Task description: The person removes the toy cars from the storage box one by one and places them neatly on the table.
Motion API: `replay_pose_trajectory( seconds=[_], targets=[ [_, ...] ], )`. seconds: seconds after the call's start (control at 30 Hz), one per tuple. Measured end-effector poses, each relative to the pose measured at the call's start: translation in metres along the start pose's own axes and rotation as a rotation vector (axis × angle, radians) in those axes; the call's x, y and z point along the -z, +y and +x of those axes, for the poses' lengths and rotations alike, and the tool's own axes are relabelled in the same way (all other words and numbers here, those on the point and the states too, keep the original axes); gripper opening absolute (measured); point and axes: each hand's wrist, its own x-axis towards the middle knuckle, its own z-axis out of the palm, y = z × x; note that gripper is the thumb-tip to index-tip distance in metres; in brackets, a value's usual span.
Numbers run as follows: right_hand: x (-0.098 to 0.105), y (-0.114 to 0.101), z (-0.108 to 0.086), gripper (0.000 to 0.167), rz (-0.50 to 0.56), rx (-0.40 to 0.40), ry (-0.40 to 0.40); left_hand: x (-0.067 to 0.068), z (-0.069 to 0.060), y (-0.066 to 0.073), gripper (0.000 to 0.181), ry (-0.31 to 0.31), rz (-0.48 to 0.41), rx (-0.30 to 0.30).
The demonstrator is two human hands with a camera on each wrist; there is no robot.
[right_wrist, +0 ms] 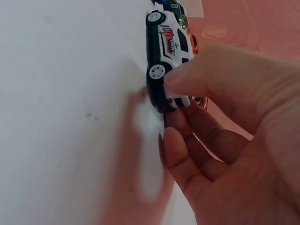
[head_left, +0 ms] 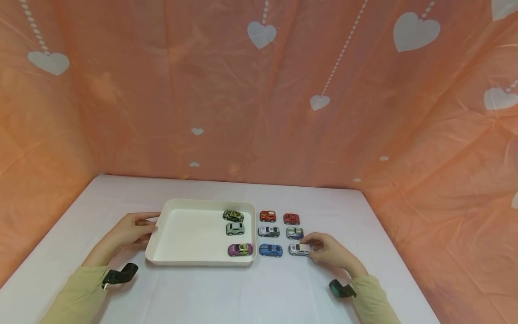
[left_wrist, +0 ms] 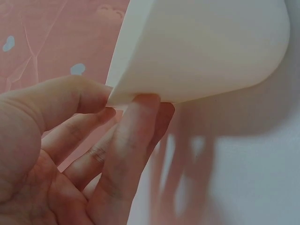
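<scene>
My left hand [head_left: 131, 228] holds the white tray [head_left: 190, 259] by its left side. In the left wrist view, the thumb and fingers [left_wrist: 136, 126] meet at the tray's rim [left_wrist: 201, 51]. My right hand [head_left: 327, 249] pinches the rear of a white toy car [head_left: 298, 249], at the near right of the cars on the table. The right wrist view shows the thumb [right_wrist: 187, 77] against the side of this car [right_wrist: 173, 42], with fingers behind it. Inside the tray, along its right side, stand a camouflage car [head_left: 233, 216], a grey-green car [head_left: 235, 229] and a purple car [head_left: 240, 249].
Between tray and right hand are a red-orange car [head_left: 268, 216], a red car [head_left: 291, 219], a white-and-black car [head_left: 269, 231], a blue-and-white car [head_left: 294, 233] and a blue car [head_left: 270, 250]. Orange cloth [head_left: 226, 90] with hearts surrounds the white table [head_left: 226, 297].
</scene>
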Motion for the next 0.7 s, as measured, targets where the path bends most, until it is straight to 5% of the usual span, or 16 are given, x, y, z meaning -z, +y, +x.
replay_pose_trajectory(
  seconds=[0.7],
  targets=[
    [0.0017, -0.0029, 0.0, 0.035, -0.024, 0.003, -0.006, -0.0003, -0.0005, 0.0006, 0.057, 0.009, 0.026, 0.021]
  ],
)
